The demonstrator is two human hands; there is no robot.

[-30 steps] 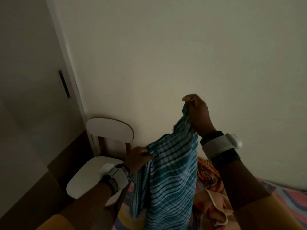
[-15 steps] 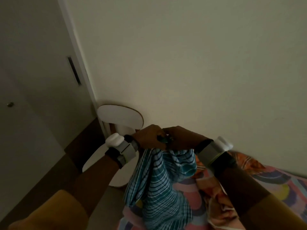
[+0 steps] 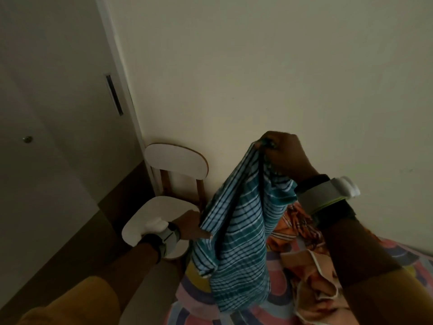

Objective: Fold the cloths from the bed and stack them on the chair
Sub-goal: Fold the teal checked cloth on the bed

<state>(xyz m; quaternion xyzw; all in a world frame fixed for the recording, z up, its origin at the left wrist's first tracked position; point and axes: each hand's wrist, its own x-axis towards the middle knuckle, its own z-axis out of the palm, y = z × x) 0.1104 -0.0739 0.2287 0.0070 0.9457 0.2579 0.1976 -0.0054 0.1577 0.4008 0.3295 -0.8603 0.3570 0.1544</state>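
One pale wall (image 3: 257, 66) was seen behind the chair (image 3: 161, 207), and one door (image 3: 46, 137) was seen to the chair's left. One bed (image 3: 407, 256), covered in a patterned sheet, was found to the right of the chair and nearer the camera.

One teal checked cloth (image 3: 241, 242) was held in the air just right of the chair, hung lengthwise over the bed's near corner. Farther right of the chair, two more cloths could be counted, crumpled on the bed: an orange cloth (image 3: 295, 221) and a peach cloth (image 3: 311, 275).

Two hands were raised. The top of the teal checked cloth was pinched in the curled fingers of the right hand (image 3: 285, 156), above the chair's backrest height. Its lower left edge was gripped by the left hand (image 3: 189, 225) at the seat's right rim. Two wristbands were worn, one on each wrist.
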